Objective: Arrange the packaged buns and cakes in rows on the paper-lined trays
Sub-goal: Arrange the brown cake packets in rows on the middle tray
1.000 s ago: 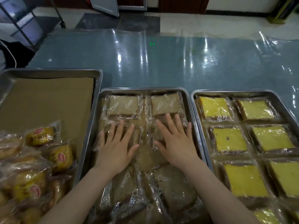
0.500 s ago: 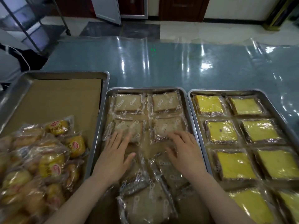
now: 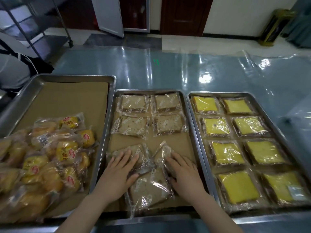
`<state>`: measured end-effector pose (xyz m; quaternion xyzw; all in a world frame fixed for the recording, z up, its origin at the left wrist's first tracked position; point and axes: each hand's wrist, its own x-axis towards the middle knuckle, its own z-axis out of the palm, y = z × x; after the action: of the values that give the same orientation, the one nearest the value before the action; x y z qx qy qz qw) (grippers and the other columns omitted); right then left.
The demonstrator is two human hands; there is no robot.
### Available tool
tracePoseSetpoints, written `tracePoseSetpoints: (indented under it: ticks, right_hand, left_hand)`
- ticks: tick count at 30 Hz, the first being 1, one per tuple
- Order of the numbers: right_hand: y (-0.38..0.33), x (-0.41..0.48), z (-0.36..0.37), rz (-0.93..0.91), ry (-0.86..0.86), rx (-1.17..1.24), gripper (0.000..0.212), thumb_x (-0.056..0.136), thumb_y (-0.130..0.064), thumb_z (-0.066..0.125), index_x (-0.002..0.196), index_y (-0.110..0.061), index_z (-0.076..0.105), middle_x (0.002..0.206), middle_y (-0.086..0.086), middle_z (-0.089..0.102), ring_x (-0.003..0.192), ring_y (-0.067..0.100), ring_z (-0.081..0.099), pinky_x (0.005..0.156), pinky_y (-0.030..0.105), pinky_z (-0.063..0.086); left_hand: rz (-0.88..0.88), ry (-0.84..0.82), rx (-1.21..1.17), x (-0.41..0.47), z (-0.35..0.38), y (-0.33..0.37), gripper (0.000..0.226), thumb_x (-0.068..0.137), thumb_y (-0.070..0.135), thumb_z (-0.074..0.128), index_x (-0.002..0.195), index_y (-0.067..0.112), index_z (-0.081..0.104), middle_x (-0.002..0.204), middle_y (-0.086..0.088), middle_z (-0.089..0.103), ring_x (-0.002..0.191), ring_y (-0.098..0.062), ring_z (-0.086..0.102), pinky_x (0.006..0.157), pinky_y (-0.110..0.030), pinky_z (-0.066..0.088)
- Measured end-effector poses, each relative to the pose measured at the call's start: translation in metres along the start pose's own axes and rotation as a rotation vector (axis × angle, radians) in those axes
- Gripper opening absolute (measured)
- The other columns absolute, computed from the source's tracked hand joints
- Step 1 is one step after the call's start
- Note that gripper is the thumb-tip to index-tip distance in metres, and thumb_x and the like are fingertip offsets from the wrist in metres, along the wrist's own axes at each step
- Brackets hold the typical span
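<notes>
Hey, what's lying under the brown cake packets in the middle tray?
Brown paper lines the middle tray, showing bare between the second row and the loose brown cake packets in front. Whether anything else lies beneath the packets is covered.

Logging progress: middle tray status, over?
Left hand flat on loose cake; right hand flat on second cake. Four cakes rowed at far end. Third loose cake between hands.

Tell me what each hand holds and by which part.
Nothing is gripped: left hand lies flat on a brown cake packet, right hand flat on the tilted packet beside it.
</notes>
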<state>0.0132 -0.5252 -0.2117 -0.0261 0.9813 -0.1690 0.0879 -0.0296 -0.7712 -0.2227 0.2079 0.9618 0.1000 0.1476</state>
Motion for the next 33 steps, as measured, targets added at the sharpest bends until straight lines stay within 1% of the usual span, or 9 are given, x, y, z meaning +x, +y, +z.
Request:
tracePoseSetpoints:
  ticks: [9, 14, 18, 20, 22, 24, 26, 28, 33]
  right_hand:
    - [0.016, 0.015, -0.009, 0.065, 0.069, -0.174, 0.061, 0.097, -0.021, 0.044, 0.148, -0.038, 0.017, 0.159, -0.001, -0.011, 0.138, 0.022, -0.030, 0.111, 0.044, -0.016]
    - [0.019, 0.022, 0.005, -0.074, -0.024, -0.247, 0.065, 0.101, -0.034, 0.032, 0.145, -0.047, -0.014, 0.156, -0.003, -0.021, 0.138, 0.028, -0.031, 0.106, 0.052, -0.025]
    - [0.014, 0.035, -0.010, -0.044, -0.002, -0.231, 0.069, 0.095, -0.017, 0.039, 0.149, -0.039, 0.003, 0.159, -0.002, -0.010, 0.141, 0.024, -0.025, 0.103, 0.054, -0.027]
    - [0.007, 0.032, -0.017, -0.043, 0.152, -0.109, 0.062, 0.091, -0.012, 0.044, 0.147, -0.030, 0.025, 0.159, -0.003, 0.014, 0.146, 0.022, -0.008, 0.112, 0.051, -0.017]
    - [-0.001, 0.020, -0.019, -0.022, 0.347, 0.100, 0.044, 0.089, -0.016, 0.051, 0.132, -0.028, 0.047, 0.138, -0.008, 0.047, 0.137, 0.021, 0.031, 0.115, 0.040, 0.018]
    - [-0.011, 0.003, -0.016, 0.054, 0.299, 0.343, 0.029, 0.089, -0.035, 0.057, 0.118, -0.033, 0.053, 0.108, -0.019, 0.057, 0.104, 0.005, 0.054, 0.086, 0.023, 0.044]
    - [-0.021, -0.011, -0.010, 0.157, 0.022, 0.567, 0.048, 0.079, -0.055, 0.063, 0.121, -0.038, 0.047, 0.100, -0.024, 0.055, 0.090, -0.005, 0.055, 0.072, 0.015, 0.044]
    - [-0.025, -0.021, -0.002, 0.190, -0.144, 0.679, 0.065, 0.073, -0.051, 0.073, 0.129, -0.039, 0.042, 0.102, -0.023, 0.056, 0.093, -0.002, 0.056, 0.077, 0.019, 0.048]
    - [-0.020, -0.038, -0.001, 0.319, -0.072, 0.744, 0.076, 0.079, -0.027, 0.076, 0.143, -0.025, 0.035, 0.124, -0.009, 0.057, 0.104, 0.006, 0.055, 0.078, 0.017, 0.046]
  left_hand:
    - [0.082, -0.099, -0.046, 0.008, -0.015, -0.010, 0.053, 0.099, 0.045, 0.024, 0.138, 0.046, -0.013, 0.152, 0.012, -0.017, 0.139, -0.010, -0.020, 0.113, -0.030, -0.011]
    - [0.080, -0.064, 0.045, 0.020, -0.019, -0.013, 0.054, 0.102, 0.033, 0.025, 0.139, 0.039, -0.014, 0.153, 0.008, -0.015, 0.141, -0.014, -0.016, 0.112, -0.030, -0.011]
    - [0.062, 0.097, 0.141, 0.018, -0.016, -0.009, 0.058, 0.101, 0.028, 0.029, 0.141, 0.036, -0.012, 0.154, 0.001, -0.013, 0.139, -0.017, -0.019, 0.112, -0.034, -0.013]
    - [0.040, 0.253, 0.141, 0.013, -0.018, -0.002, 0.066, 0.096, 0.022, 0.047, 0.145, 0.032, 0.005, 0.155, -0.005, 0.008, 0.143, -0.023, 0.000, 0.116, -0.039, 0.001]
    - [0.033, 0.396, 0.067, 0.005, -0.019, 0.004, 0.069, 0.083, 0.014, 0.065, 0.144, 0.023, 0.034, 0.146, -0.011, 0.038, 0.134, -0.030, 0.036, 0.109, -0.043, 0.029]
    - [0.022, 0.491, -0.021, -0.003, -0.012, 0.005, 0.063, 0.079, 0.010, 0.070, 0.136, 0.018, 0.047, 0.135, -0.008, 0.051, 0.116, -0.027, 0.052, 0.094, -0.040, 0.044]
    - [-0.034, 0.518, -0.145, -0.015, -0.005, 0.007, 0.050, 0.081, 0.011, 0.068, 0.128, 0.019, 0.054, 0.127, -0.001, 0.055, 0.107, -0.015, 0.052, 0.086, -0.033, 0.046]
    - [-0.099, 0.494, -0.285, -0.028, 0.001, 0.007, 0.035, 0.084, 0.014, 0.064, 0.117, 0.026, 0.058, 0.116, 0.010, 0.053, 0.096, 0.001, 0.048, 0.080, -0.021, 0.045]
    - [-0.282, 0.337, -0.529, -0.045, 0.013, 0.012, 0.031, 0.085, 0.026, 0.065, 0.111, 0.037, 0.052, 0.090, 0.021, 0.057, 0.080, 0.004, 0.055, 0.061, -0.011, 0.036]
